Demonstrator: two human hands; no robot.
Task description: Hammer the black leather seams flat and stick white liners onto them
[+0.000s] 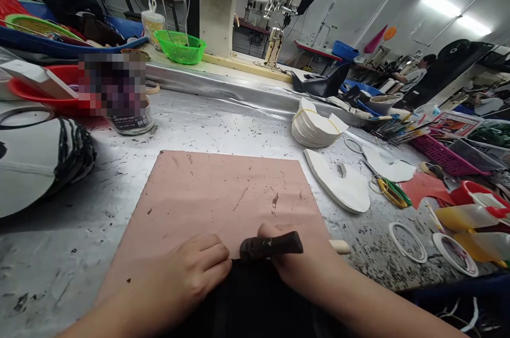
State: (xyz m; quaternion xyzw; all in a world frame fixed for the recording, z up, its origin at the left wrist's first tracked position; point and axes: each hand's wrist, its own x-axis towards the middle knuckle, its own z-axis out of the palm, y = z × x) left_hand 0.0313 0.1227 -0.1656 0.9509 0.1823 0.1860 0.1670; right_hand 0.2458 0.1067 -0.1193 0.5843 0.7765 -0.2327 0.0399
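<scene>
My right hand is closed around a hammer. Its dark head lies level across the front of my fingers, and the pale end of its handle pokes out on the far side of my wrist. Fingers curled, my left hand pinches the upper edge of a black piece of material, just left of the hammer head. The material runs down out of the picture, so its shape is hidden. Both hands are over the near part of a pinkish-brown board with a few dark scuffs.
To the left are stacked black-edged white pieces and a can. White cut pieces, scissors, tape rolls and squeeze bottles lie to the right. Behind the table stands a sewing machine; a person sits far back.
</scene>
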